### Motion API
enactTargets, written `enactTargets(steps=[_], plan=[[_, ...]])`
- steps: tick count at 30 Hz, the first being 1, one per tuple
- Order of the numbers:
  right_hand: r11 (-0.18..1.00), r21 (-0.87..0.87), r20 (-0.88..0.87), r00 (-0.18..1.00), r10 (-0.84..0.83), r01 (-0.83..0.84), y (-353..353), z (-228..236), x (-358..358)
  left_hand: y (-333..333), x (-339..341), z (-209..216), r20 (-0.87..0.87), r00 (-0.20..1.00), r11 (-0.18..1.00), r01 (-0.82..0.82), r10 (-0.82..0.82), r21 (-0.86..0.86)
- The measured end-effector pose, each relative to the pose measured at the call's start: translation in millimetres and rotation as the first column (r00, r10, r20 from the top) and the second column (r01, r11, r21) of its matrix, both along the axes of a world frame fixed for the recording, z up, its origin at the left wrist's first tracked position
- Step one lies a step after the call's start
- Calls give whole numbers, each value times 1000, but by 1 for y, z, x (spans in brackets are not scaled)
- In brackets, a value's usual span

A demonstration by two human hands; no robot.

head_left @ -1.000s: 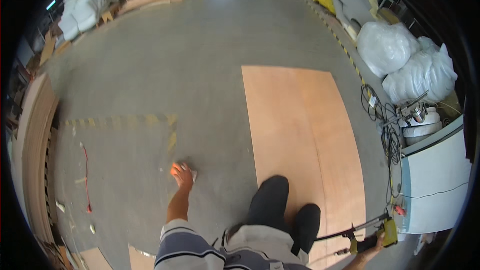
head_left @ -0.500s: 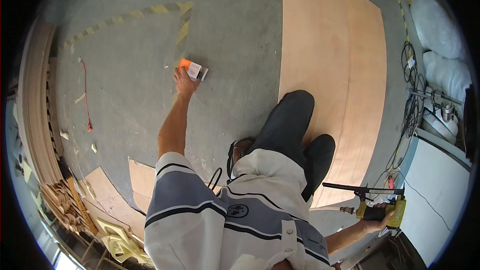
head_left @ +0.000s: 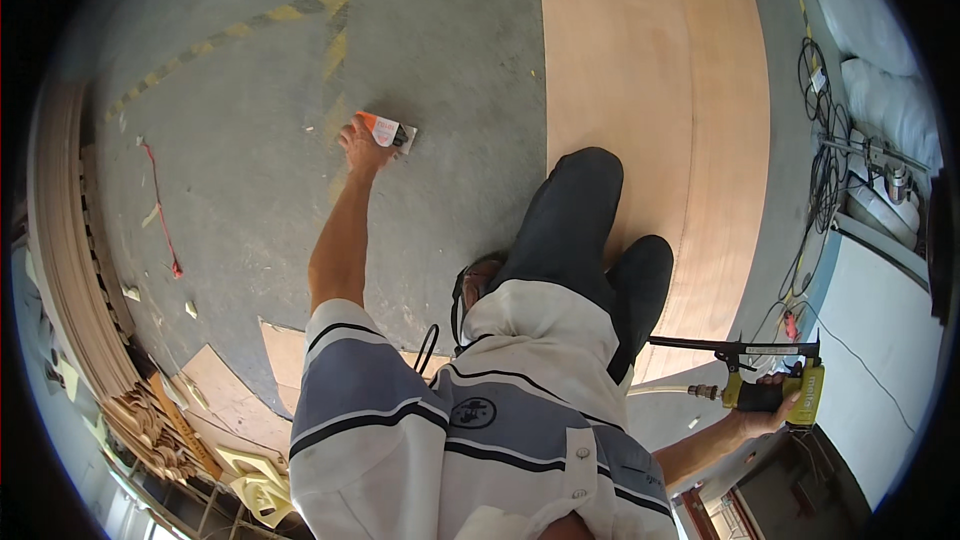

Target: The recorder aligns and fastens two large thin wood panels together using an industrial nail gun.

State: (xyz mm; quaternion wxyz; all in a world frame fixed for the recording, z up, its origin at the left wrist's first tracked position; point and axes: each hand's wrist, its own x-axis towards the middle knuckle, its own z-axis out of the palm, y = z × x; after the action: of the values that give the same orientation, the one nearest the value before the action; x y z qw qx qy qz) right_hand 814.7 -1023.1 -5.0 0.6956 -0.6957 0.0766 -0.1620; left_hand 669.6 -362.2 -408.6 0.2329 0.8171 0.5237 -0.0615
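Observation:
My left hand [head_left: 366, 148] reaches out over the floor with its fingers closed on the near left side of a small orange and white cardboard box [head_left: 383, 130]. The box's right end shows a dark and grey part; I cannot make out what is inside. Off to the right, my right hand [head_left: 778, 405] grips the black handle of a yellow air nail gun [head_left: 806, 392]. The gun's long black magazine points left, toward my knees. A hose with a metal coupling [head_left: 706, 391] joins the handle's end.
My knee rests on a large plywood sheet [head_left: 640, 70] on the grey floor. Stacked wood strips [head_left: 62, 200] line the left side. A red cord [head_left: 158, 210] lies on the floor. Black cables [head_left: 822, 155] and plastic-wrapped bundles [head_left: 865, 5] are at the right.
The box has turned slightly in my left hand's grip. My right hand still holds the nail gun, which appears slightly farther right and higher. The whole view has shifted a little.

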Motion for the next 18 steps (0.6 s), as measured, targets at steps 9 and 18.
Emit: enactTargets(steps=[9,18], plan=[[1000,14,-3,1000,6,-6,2,0,1,-12,9,13,-33,880,827,457,-473,327],[999,2,22,999,-44,44,-6,-3,-8,-20,29,-27,-184,668,605,736,-721,305]])
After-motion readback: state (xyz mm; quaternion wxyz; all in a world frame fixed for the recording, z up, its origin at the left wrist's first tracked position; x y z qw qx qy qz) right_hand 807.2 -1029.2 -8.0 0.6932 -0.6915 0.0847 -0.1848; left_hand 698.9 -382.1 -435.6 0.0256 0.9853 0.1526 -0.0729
